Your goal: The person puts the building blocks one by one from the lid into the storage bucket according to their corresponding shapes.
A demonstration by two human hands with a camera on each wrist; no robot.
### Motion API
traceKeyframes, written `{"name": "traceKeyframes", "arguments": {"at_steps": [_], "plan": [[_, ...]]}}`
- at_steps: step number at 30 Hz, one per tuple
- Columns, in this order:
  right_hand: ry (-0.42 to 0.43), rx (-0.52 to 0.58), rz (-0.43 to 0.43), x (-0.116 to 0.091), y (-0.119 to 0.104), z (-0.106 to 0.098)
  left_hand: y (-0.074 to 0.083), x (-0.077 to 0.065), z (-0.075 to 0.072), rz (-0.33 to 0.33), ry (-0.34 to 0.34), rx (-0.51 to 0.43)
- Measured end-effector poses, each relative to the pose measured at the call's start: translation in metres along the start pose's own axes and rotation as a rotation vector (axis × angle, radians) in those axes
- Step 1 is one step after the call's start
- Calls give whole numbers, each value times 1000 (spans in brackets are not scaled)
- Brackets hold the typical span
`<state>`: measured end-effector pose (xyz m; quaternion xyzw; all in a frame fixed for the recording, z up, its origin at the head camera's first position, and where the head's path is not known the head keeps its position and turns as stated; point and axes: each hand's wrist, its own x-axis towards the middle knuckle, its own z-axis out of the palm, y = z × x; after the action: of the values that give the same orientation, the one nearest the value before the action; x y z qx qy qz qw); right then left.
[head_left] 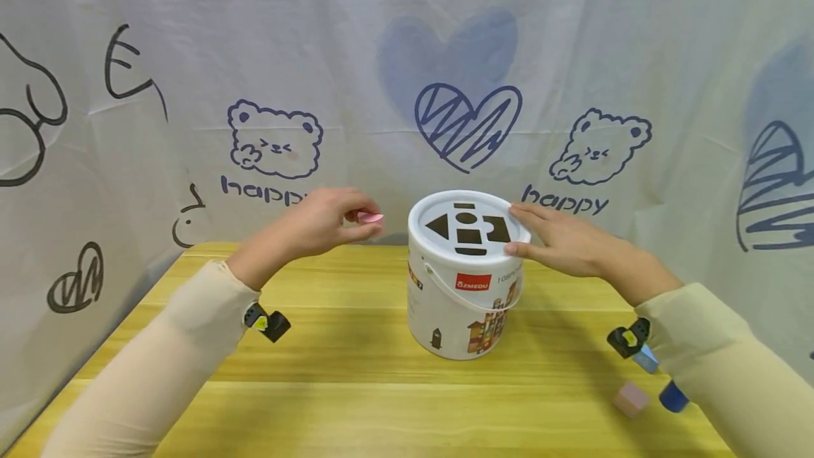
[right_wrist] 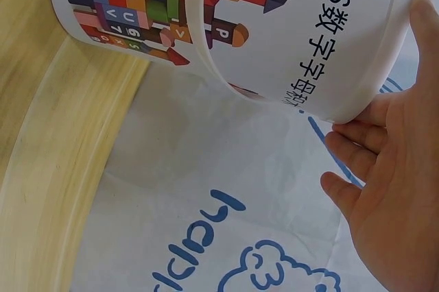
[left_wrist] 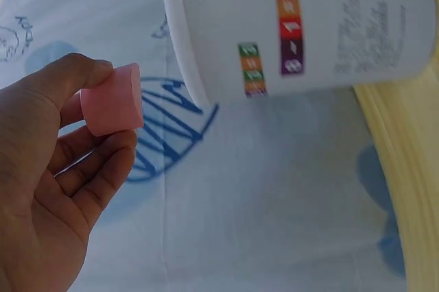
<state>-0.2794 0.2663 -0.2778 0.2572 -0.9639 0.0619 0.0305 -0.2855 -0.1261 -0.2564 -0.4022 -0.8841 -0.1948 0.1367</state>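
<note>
Just left of the bucket, apart from it and up near lid height, our left hand has the pink block, fingers clasping it by the sides, one end showing. Part-way along, we'd judge: the block is out in the air, not through any of the holes, and the white lid sits on the bucket. What's inside? We can't see, so no count of what is done. Left to handle, perhaps, are three more pieces at the near right of the tabletop: a light-blue block, a dark-blue block and a dusty-pink block.

Now the pose! Both forearms stretch forward from the near corners, the bucket between our hands. On the left, the wrist bends inward, the hand pointing at the bucket. Across on the right, our right hand comes in from the side, fingers extended and ungripping, tips against the lid's edge; a steadying touch, by our reading. The right wrist view shows its lower fingers loosely bent, clear of the bucket.
</note>
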Motion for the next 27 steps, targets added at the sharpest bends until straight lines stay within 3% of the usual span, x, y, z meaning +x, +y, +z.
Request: {"name": "traceKeyframes", "arguments": {"at_steps": [13,27], "plan": [[8,-4,1,0,0,2,42,51,13,105,5,-15],[12,-1,11,0,1,1,76,87,36,14,-144,-11]]}}
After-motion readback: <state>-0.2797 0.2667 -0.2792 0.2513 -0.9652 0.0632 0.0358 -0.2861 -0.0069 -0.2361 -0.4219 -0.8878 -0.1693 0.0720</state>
